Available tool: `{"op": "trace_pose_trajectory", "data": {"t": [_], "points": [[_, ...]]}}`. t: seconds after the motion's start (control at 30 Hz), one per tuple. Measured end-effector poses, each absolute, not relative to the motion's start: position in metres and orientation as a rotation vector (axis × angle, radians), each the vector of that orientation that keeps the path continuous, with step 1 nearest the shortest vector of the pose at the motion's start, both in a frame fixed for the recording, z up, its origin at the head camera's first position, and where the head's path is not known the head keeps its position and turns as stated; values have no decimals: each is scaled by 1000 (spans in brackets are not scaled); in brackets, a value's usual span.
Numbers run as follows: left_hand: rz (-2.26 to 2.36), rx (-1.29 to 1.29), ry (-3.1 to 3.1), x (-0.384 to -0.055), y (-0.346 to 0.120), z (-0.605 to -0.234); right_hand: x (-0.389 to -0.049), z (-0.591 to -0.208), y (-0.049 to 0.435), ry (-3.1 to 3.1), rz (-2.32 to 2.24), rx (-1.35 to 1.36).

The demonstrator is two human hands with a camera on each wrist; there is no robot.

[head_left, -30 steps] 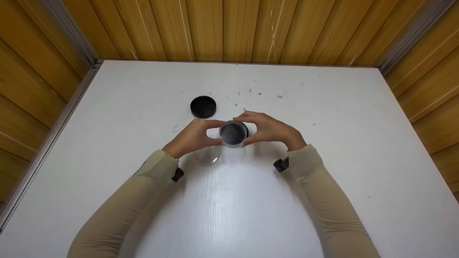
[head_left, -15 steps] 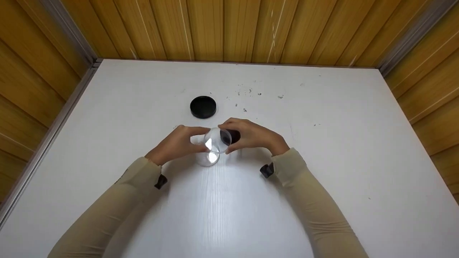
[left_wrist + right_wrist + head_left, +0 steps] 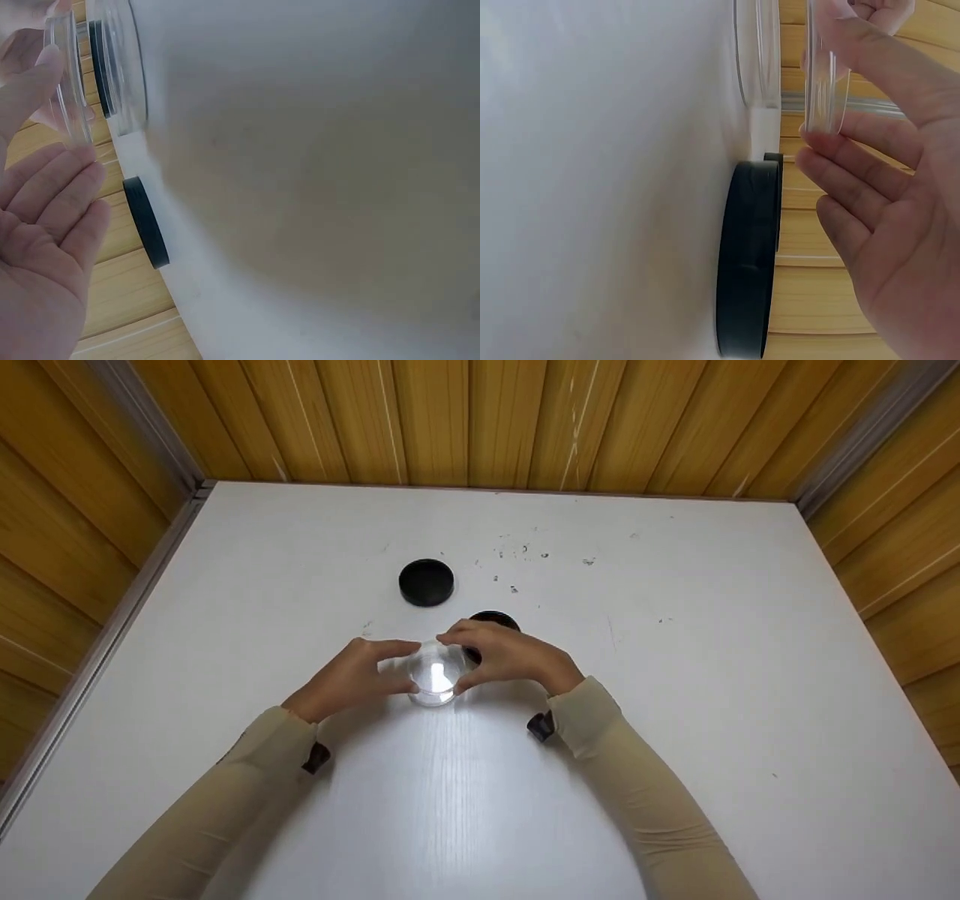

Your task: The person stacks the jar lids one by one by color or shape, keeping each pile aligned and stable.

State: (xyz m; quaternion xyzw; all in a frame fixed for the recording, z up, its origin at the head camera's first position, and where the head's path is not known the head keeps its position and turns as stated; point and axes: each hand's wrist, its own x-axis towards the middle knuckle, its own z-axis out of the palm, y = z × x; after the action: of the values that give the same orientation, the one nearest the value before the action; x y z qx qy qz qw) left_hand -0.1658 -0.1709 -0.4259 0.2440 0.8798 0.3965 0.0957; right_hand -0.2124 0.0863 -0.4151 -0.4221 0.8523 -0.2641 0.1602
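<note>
Both hands hold a clear shallow round dish (image 3: 437,666) by its sides, just above a second clear round dish (image 3: 433,700) on the table. My left hand (image 3: 354,678) pinches its left edge between thumb and fingers. From the right, my right hand (image 3: 517,658) grips the opposite edge the same way. In the right wrist view the held dish (image 3: 825,90) stands apart from the lower dish (image 3: 761,52). A black shallow round lid (image 3: 495,619) lies beneath my right hand, partly hidden by it. Farther back sits another black round lid (image 3: 426,583), its hollow side up.
The white table (image 3: 450,810) carries small dark marks and specks toward its back. Wood-patterned panels (image 3: 435,420) rise behind it and at both sides. A grey metal frame edge (image 3: 105,660) runs along the left.
Held in both hands, the clear dish has come left and toward me, from over the right black lid to over the other clear dish. That black lid now shows more.
</note>
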Motion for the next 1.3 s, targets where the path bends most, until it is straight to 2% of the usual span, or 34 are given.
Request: {"op": "trace_pose_trajectory", "data": {"t": [0.33, 1.3], "points": [[1161, 651, 2603, -159, -176, -431, -209, -419, 79, 2429, -723, -1218], [1148, 655, 2558, -157, -176, -429, -205, -419, 78, 2425, -659, -1189]]}}
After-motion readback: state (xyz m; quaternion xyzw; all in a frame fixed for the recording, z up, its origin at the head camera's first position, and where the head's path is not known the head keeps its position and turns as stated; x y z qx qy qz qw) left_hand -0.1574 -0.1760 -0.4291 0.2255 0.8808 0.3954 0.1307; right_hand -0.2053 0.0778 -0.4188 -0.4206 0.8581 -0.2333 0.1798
